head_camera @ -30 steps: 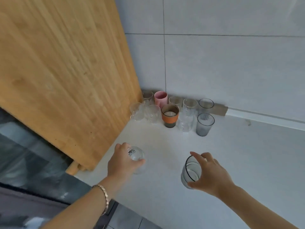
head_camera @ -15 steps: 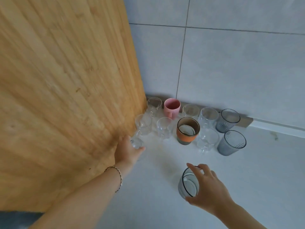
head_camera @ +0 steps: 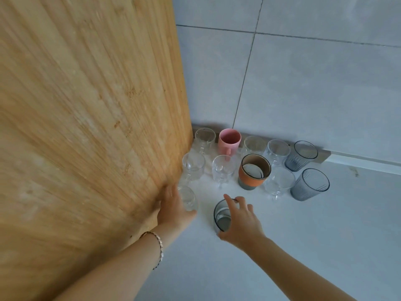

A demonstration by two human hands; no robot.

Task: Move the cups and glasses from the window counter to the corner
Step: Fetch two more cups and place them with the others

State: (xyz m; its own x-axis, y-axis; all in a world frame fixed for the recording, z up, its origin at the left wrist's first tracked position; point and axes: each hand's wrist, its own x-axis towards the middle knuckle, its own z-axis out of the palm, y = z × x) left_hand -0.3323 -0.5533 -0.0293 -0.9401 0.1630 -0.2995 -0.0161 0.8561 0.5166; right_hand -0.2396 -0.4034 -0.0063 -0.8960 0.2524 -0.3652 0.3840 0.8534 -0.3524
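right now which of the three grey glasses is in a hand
The grey glass nearest the camera, in front of the orange-banded cup: the right hand grips it. The other two grey glasses stand untouched at the group's right end.

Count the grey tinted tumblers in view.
3: the back grey tumbler by the wall, the front grey tumbler right of the cluster, the held grey tumbler in the right hand.

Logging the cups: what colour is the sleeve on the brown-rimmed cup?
The sleeve is orange; the head view shows it best.
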